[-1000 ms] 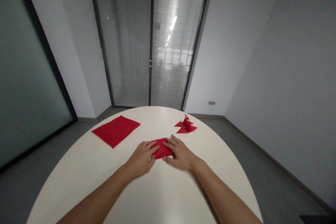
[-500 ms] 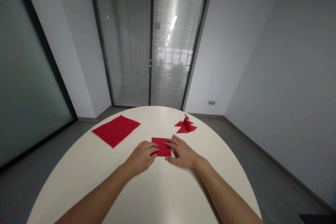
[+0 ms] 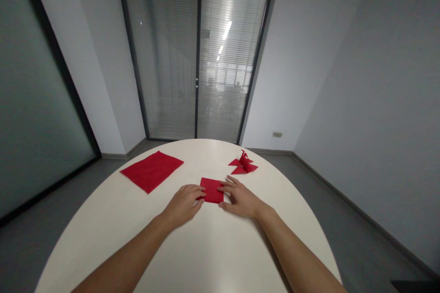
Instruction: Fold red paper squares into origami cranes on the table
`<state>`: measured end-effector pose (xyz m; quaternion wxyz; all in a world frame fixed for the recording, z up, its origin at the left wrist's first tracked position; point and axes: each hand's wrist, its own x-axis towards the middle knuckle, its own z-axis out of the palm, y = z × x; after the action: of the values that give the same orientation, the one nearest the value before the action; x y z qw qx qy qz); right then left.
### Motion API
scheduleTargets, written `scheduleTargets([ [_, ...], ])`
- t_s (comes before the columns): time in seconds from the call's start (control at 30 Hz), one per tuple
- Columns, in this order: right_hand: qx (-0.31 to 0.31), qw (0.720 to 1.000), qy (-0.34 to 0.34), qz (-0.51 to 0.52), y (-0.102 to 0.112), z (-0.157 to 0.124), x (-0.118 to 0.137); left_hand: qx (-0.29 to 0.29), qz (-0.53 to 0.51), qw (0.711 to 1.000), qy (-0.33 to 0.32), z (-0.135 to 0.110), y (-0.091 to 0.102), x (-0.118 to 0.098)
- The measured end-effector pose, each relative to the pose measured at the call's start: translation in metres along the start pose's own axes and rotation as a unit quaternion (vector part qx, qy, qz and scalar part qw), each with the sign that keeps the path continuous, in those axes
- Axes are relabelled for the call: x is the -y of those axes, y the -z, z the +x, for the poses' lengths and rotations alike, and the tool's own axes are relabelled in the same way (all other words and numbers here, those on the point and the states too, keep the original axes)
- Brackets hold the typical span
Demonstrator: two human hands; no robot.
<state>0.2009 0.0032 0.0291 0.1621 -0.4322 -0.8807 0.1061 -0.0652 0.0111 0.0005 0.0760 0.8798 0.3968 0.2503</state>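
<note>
A small folded piece of red paper (image 3: 213,191) lies on the white table in front of me, turned slightly askew. At its left edge my left hand (image 3: 185,202) has its thumb and fingers closed around the lower left corner. My right hand (image 3: 241,198) rests at the right edge, fingers stretched and apart, with fingertips touching the paper's top and the thumb low beside its lower right corner. Beyond the right hand stands a red origami crane (image 3: 244,165) with pointed wings. To the far left lies a larger flat sheet of red paper (image 3: 152,171) with faint creases.
The round white table (image 3: 206,247) has a curved far edge. Behind it are a glass door with blinds (image 3: 165,64) and grey walls, with a small socket plate (image 3: 277,134) low on the wall.
The folded paper has turned slightly clockwise and shifted a little away from me. Both hands moved slightly with it. The crane and the large sheet stay where they were.
</note>
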Motion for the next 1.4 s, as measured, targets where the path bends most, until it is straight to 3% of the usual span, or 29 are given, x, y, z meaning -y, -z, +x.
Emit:
scheduleTargets([
  [0.37,-0.017,0.999,0.044,0.026,0.008,0.004,0.014,0.001,-0.014,1.0,0.014,0.0,0.004,-0.003],
  [0.63,-0.025,1.0,0.001,0.001,0.006,0.004,0.014,0.005,-0.024,0.999,0.033,0.002,0.005,-0.005],
  [1.07,-0.078,0.994,-0.048,0.063,-0.009,0.004,0.007,-0.005,-0.046,0.998,0.045,0.003,0.001,-0.006],
  [1.4,-0.085,0.993,-0.063,0.053,-0.013,0.006,0.004,0.028,-0.057,0.997,-0.031,0.002,0.009,-0.011],
])
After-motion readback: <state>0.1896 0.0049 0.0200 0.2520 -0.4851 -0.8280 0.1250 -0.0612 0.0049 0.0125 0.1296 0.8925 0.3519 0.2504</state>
